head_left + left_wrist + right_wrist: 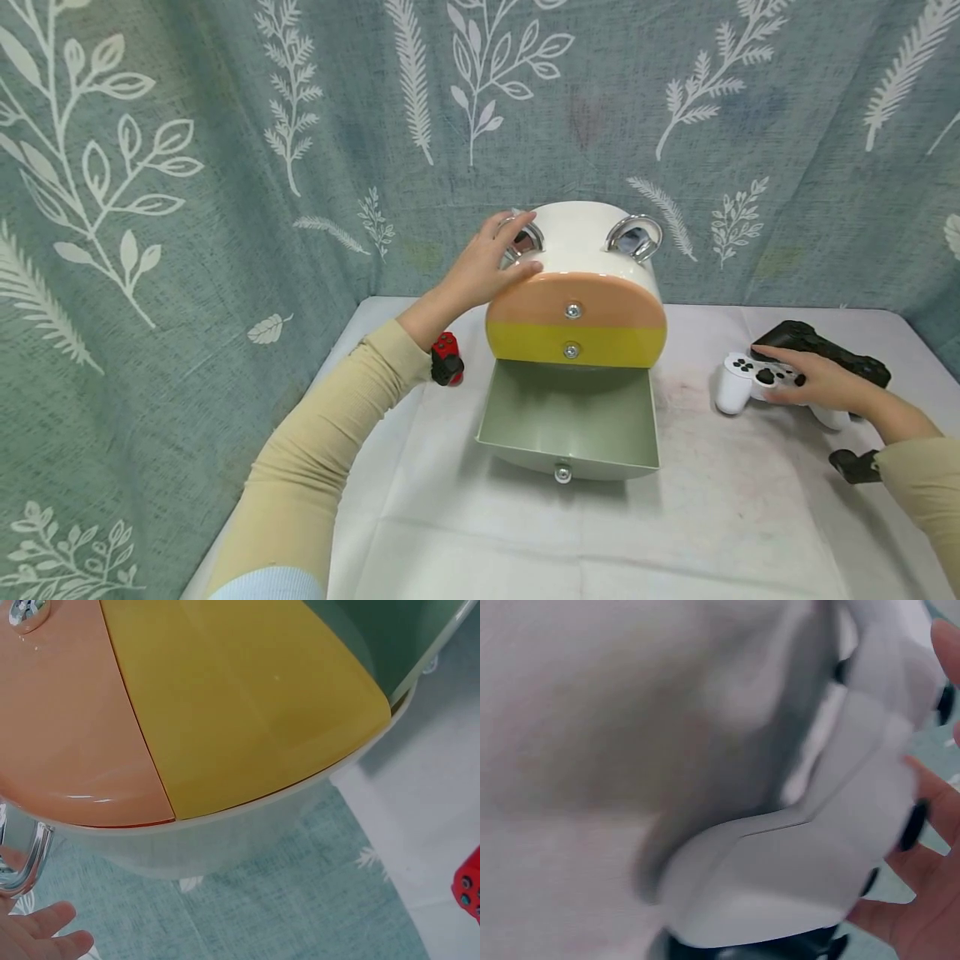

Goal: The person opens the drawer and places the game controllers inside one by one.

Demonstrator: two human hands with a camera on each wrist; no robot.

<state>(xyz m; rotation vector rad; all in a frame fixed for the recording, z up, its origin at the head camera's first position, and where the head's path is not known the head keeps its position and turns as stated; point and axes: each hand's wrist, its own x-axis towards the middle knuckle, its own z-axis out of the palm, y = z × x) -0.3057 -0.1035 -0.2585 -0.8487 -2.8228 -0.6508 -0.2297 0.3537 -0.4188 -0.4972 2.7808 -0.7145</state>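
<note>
A small cabinet with a white body and orange, yellow and green drawers stands at the centre. Its green bottom drawer is pulled out; its orange drawer and yellow drawer are closed. My left hand rests on the cabinet's upper left, its extended fingers beside the left chrome ring. At the right, my right hand holds a white game controller between thumb and fingers. In the right wrist view, the controller is tilted, with the hand behind it.
A black game controller lies behind the white one. Left of the cabinet lies a red controller, partly hidden by a black object at my left wrist. A patterned curtain hangs around the white-covered table.
</note>
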